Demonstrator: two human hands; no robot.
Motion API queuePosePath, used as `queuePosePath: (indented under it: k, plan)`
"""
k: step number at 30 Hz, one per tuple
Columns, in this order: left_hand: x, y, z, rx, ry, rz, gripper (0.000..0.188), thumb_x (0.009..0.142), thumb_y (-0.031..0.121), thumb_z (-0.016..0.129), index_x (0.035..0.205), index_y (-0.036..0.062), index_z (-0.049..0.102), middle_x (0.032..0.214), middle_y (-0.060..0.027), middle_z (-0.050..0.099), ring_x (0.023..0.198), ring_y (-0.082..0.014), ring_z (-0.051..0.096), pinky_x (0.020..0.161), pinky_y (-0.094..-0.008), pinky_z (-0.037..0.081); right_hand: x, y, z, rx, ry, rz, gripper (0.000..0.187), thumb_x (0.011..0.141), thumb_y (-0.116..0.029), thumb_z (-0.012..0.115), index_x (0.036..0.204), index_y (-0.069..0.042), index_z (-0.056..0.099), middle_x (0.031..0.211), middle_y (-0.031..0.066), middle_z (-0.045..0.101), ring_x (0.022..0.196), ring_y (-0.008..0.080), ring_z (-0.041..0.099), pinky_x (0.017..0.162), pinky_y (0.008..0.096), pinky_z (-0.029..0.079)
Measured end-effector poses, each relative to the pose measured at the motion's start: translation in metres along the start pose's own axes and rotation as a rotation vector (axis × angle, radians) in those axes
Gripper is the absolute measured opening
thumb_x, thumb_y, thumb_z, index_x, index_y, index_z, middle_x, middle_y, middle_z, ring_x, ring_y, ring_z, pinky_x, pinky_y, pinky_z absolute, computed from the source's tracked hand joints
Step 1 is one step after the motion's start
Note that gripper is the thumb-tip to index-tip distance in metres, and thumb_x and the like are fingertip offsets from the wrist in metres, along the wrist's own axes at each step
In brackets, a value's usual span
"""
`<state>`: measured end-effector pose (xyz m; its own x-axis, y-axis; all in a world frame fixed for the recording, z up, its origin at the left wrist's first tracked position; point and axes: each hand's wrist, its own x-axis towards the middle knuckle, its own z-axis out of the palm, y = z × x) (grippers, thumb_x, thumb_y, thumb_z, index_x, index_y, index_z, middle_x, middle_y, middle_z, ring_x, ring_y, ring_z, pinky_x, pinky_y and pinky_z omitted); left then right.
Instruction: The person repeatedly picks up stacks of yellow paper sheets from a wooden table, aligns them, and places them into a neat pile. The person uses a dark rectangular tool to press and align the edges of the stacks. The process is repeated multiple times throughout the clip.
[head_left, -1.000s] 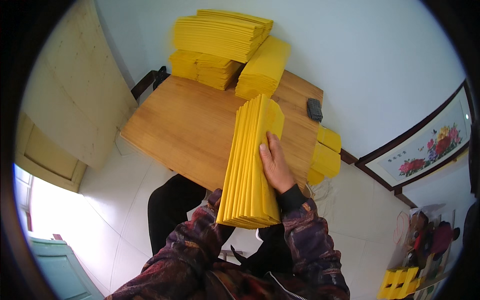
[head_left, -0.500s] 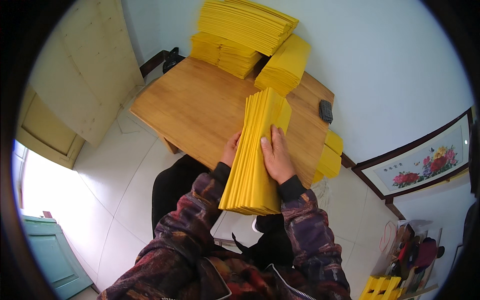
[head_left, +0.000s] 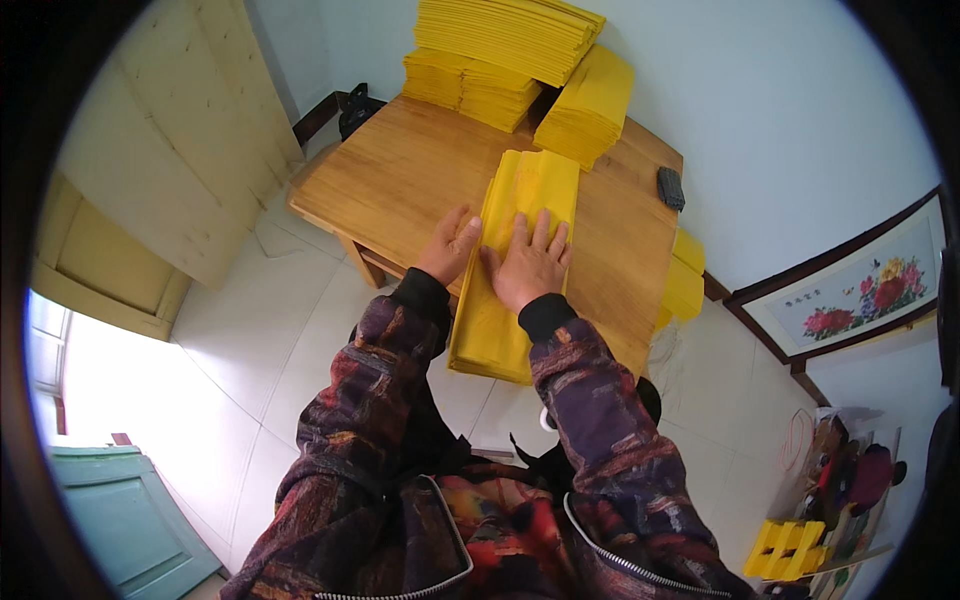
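Observation:
A stack of folded yellow sheets [head_left: 492, 325], paper or cloth I cannot tell, lies flat on the wooden table [head_left: 400, 175], its near end sticking out past the front edge. My right hand [head_left: 532, 262] rests palm down on top of it, fingers spread. Beside the stack's left edge is my left hand [head_left: 449, 246], fingers apart and holding nothing; whether it touches the edge is hard to see. Behind, at the back of the table, stand more yellow stacks [head_left: 470, 90], one laid across the top of others.
A dark grey object [head_left: 670, 188] sits at the table's right edge. More yellow bundles [head_left: 685, 280] are low beyond that side. A framed flower picture [head_left: 850, 290] leans by the right wall. A black bag [head_left: 355, 110] is behind the left corner; a teal door panel [head_left: 125, 510] stands lower left.
The yellow stack, held upright on edge between both hands before, now lies flat on the table. My right hand has moved onto its top, and my left has come away to its side.

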<state>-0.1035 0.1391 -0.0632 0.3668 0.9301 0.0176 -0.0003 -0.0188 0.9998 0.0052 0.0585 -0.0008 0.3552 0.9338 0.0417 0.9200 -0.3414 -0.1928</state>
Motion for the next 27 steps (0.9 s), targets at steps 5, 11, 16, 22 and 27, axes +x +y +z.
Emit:
queuePosePath:
  k: [5, 11, 16, 22, 27]
  plan:
    - [-0.010, 0.035, 0.013, 0.433, -0.176, 0.485, 0.046, 0.090, 0.031, 0.047, 0.127, 0.0028, 0.044, 0.131, -0.0225, 0.042, 0.124, -0.0379, 0.035, 0.103, -0.0430, 0.028, 0.006, 0.013, -0.009, 0.087, -0.047, -0.034, 0.058, 0.087, -0.035, 0.047, 0.135, -0.006, 0.034, 0.145, 0.0212, 0.018, 0.134, 0.0419, 0.013, 0.108, 0.0492, 0.013]
    - [-0.025, 0.074, 0.047, 0.978, -0.321, 0.652, 0.048, 0.086, 0.037, 0.050, 0.123, 0.0070, 0.048, 0.135, -0.0180, 0.038, 0.129, -0.0340, 0.031, 0.105, -0.0456, 0.024, 0.037, 0.071, -0.055, 0.436, 0.094, -0.182, 0.035, 0.083, -0.016, 0.047, 0.112, 0.004, 0.051, 0.117, 0.0245, 0.051, 0.111, 0.0391, 0.045, 0.096, 0.0421, 0.036]
    - [-0.044, 0.076, 0.065, 1.100, -0.551, 0.666, 0.055, 0.082, 0.044, 0.052, 0.124, 0.0083, 0.049, 0.134, -0.0151, 0.039, 0.132, -0.0303, 0.026, 0.107, -0.0468, 0.018, 0.082, 0.054, -0.047, 0.195, 0.324, -0.466, 0.034, 0.085, -0.020, 0.048, 0.112, 0.001, 0.052, 0.119, 0.0168, 0.052, 0.117, 0.0367, 0.041, 0.098, 0.0424, 0.033]
    - [-0.049, 0.055, 0.071, 1.072, -0.573, 0.697, 0.062, 0.082, 0.047, 0.050, 0.130, 0.0080, 0.042, 0.136, -0.0141, 0.038, 0.131, -0.0304, 0.027, 0.109, -0.0487, 0.012, 0.104, 0.044, -0.003, 0.083, 0.106, -0.349, 0.046, 0.089, -0.032, 0.045, 0.129, -0.010, 0.043, 0.140, 0.0087, 0.033, 0.133, 0.0310, 0.021, 0.108, 0.0487, 0.016]
    - [-0.048, 0.048, 0.072, 1.053, -0.598, 0.625, 0.062, 0.080, 0.046, 0.053, 0.128, 0.0084, 0.044, 0.135, -0.0146, 0.040, 0.130, -0.0318, 0.029, 0.109, -0.0487, 0.012, 0.106, 0.055, 0.022, 0.095, 0.191, -0.350, 0.047, 0.088, -0.033, 0.046, 0.130, -0.013, 0.044, 0.140, 0.0083, 0.033, 0.132, 0.0317, 0.023, 0.108, 0.0491, 0.015]
